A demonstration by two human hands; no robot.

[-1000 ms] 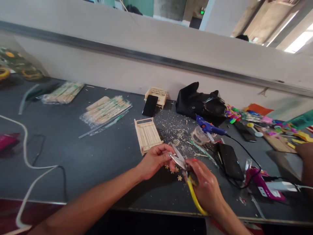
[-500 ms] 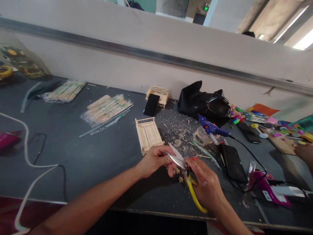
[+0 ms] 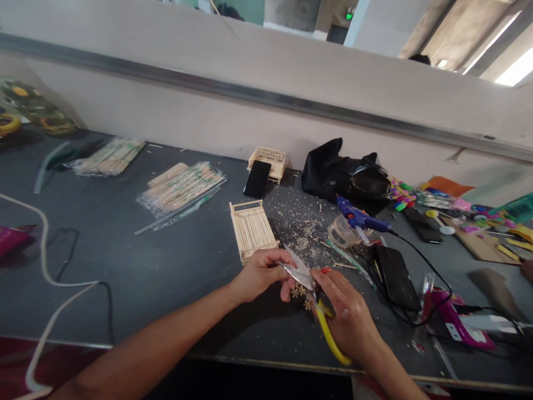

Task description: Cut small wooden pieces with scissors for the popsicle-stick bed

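Observation:
My right hand (image 3: 347, 311) grips scissors (image 3: 327, 333) with yellow handles. Their blades are parted and point up and left, towards my left hand (image 3: 266, 272). The fingers of that hand are pinched together beside the blades; whatever they hold is too small or too hidden to make out. Just under the blades, several small flower-shaped wooden pieces (image 3: 298, 291) show near my left fingertips. Right behind my left hand lies a miniature bed-like frame (image 3: 254, 228) made of thin wooden sticks. Tiny pale cuttings (image 3: 306, 228) are scattered on the dark table beyond the scissors.
A phone (image 3: 257, 179) leans on a small stick-built bench (image 3: 272, 158). Bagged sticks (image 3: 187, 186) lie to the left. On the right are a black bag (image 3: 345, 172), a blue glue gun (image 3: 362, 216), a black phone (image 3: 397, 278), a magenta glue gun (image 3: 462, 322) and cables.
My hands and the scissors have hardly moved, and the blades stay parted. At the right edge, another person's hand has drawn back from the brown board, moving down and right.

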